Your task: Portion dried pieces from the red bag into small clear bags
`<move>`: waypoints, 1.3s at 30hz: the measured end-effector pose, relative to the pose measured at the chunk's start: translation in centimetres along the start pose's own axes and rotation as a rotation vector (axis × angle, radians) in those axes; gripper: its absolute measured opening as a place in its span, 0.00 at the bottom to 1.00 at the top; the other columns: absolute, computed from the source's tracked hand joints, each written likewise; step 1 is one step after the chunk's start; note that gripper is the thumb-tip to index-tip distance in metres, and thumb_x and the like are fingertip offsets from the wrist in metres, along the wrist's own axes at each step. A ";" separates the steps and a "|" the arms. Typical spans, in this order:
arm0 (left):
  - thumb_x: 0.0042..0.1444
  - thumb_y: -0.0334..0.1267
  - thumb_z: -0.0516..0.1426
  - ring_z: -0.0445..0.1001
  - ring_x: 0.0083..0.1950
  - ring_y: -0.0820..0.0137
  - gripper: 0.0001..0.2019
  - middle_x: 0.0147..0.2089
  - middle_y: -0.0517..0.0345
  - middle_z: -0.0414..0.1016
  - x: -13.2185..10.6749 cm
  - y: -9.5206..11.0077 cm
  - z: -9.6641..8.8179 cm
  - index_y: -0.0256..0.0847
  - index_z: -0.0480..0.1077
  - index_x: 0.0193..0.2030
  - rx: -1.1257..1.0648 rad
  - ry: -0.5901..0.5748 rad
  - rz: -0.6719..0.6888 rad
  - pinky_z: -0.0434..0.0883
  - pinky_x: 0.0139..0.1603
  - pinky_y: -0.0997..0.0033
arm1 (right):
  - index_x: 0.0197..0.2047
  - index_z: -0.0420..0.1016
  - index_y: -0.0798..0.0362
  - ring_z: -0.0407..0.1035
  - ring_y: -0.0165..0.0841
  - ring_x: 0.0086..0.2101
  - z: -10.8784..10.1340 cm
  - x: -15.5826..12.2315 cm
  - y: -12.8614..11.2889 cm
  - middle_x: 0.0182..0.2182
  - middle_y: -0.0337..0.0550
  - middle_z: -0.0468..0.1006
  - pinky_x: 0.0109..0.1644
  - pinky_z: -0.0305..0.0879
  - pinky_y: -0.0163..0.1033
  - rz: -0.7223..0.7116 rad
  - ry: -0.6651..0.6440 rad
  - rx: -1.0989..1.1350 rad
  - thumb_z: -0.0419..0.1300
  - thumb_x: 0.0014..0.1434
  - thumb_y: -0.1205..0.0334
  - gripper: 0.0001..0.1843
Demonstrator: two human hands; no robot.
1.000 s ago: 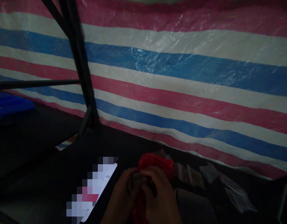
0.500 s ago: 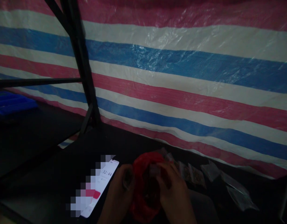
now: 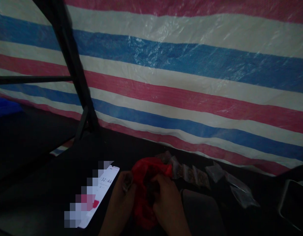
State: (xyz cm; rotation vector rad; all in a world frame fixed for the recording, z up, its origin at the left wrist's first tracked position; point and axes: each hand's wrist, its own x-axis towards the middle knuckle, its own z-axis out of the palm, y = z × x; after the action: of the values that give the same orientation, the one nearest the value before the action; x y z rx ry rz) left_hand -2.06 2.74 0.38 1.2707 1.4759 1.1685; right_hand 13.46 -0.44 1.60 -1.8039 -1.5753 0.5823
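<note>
A red plastic bag (image 3: 144, 209) stands with its mouth open on the dark surface between my hands. My left hand (image 3: 120, 196) is closed at the bag's left side, its fingers wrapped round a small clear plastic bag (image 3: 127, 181) with something dark in it. At the right side, my right hand (image 3: 167, 200) reaches over the rim with fingers curled into the red bag. Its fingertips are dim and partly hidden, so what they pinch does not show. Several small filled clear bags (image 3: 188, 172) lie in a row behind my right hand.
Left of my hands lies a lit phone (image 3: 102, 190). Flat clear bags (image 3: 243, 195) lie to the right, near a dark device with a pale edge (image 3: 292, 203). A dark grey flat object (image 3: 202, 209) is beside my right forearm. A black frame post (image 3: 71, 65) stands before the striped sheet (image 3: 191, 78).
The view has shifted slightly, moving everything left. My right hand has gone lower into the red bag's mouth, and the pale piece seen at its fingertips no longer shows. My left hand keeps its hold.
</note>
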 end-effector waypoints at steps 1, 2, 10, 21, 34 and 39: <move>0.54 0.46 0.57 0.82 0.41 0.56 0.11 0.39 0.55 0.80 0.1 0.0 0.0 0.46 0.70 0.41 -0.011 0.009 -0.010 0.80 0.43 0.57 | 0.40 0.81 0.46 0.79 0.48 0.47 0.1 0.0 0.1 0.43 0.43 0.87 0.49 0.68 0.46 0.015 0.000 0.033 0.57 0.46 0.83 0.26; 0.54 0.47 0.57 0.82 0.41 0.56 0.11 0.39 0.55 0.80 0.2 0.0 -0.1 0.46 0.70 0.41 -0.018 0.018 -0.016 0.80 0.43 0.57 | 0.40 0.81 0.45 0.80 0.47 0.47 0.2 0.1 0.3 0.43 0.42 0.87 0.50 0.68 0.45 0.036 -0.009 0.074 0.56 0.46 0.82 0.25; 0.54 0.49 0.61 0.79 0.43 0.57 0.12 0.40 0.55 0.78 0.2 -0.6 0.1 0.47 0.74 0.41 -0.020 0.039 0.110 0.78 0.44 0.59 | 0.44 0.80 0.48 0.81 0.41 0.47 -0.7 0.6 0.6 0.42 0.41 0.86 0.54 0.71 0.43 0.111 -0.097 0.464 0.56 0.54 0.74 0.18; 0.57 0.42 0.63 0.80 0.47 0.54 0.09 0.47 0.49 0.80 -0.3 -1.5 -0.5 0.48 0.81 0.44 0.023 -0.080 0.206 0.78 0.48 0.56 | 0.48 0.83 0.45 0.80 0.40 0.48 -0.5 -0.4 -2.4 0.46 0.43 0.86 0.54 0.73 0.43 -0.136 0.015 0.369 0.57 0.57 0.74 0.21; 0.62 0.42 0.63 0.78 0.61 0.55 0.20 0.59 0.49 0.75 -1.7 -1.0 -0.9 0.48 0.68 0.59 -0.154 -0.270 0.121 0.77 0.62 0.53 | 0.57 0.84 0.34 0.77 0.41 0.58 -1.0 -0.2 -1.7 0.58 0.37 0.84 0.68 0.63 0.53 -0.312 -0.068 0.035 0.56 0.64 0.71 0.27; 0.62 0.45 0.64 0.81 0.55 0.58 0.17 0.55 0.53 0.78 -2.0 0.4 -1.7 0.51 0.71 0.56 -0.233 -0.354 0.047 0.78 0.58 0.57 | 0.58 0.84 0.34 0.79 0.42 0.57 -1.3 -0.4 -1.3 0.57 0.39 0.85 0.67 0.67 0.54 -0.388 -0.041 -0.024 0.55 0.62 0.74 0.30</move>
State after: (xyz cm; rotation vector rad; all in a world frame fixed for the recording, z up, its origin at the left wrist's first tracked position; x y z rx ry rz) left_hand -3.32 0.57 1.18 1.2776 1.0271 1.0467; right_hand 13.43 -1.02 3.41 -1.4527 -1.9031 0.4186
